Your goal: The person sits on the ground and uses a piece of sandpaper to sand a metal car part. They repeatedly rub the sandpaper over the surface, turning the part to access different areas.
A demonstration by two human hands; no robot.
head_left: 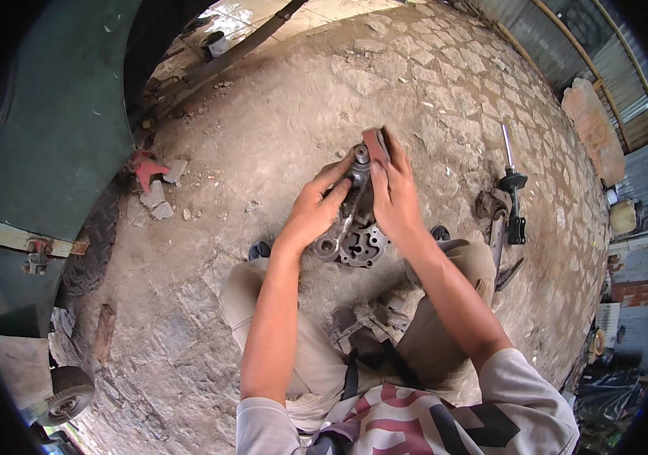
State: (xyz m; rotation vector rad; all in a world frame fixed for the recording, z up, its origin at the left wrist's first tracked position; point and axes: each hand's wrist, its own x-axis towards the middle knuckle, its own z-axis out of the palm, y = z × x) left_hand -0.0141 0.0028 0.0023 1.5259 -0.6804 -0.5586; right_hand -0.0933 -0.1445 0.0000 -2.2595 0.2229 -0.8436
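My left hand (310,215) is wrapped around a dark, greasy metal suspension arm (347,211), which slants away from me over my lap. The arm has a round eye at its near end and a ringed, round fitting at its far end. Against that far end my right hand (397,201) grips a folded reddish-brown abrasive strip (374,145), with the fingers partly hidden behind it. Below the arm, between my feet, is a grey metal casting (364,247) full of holes, partly covered by the arm and my hand.
On the right lie a black shock absorber (514,189) and a rusty metal part (493,203). A red stand (146,167) with broken stones (158,199) is at left, beside a dark green vehicle body (51,136). Corrugated metal sheets (639,174) border the far right.
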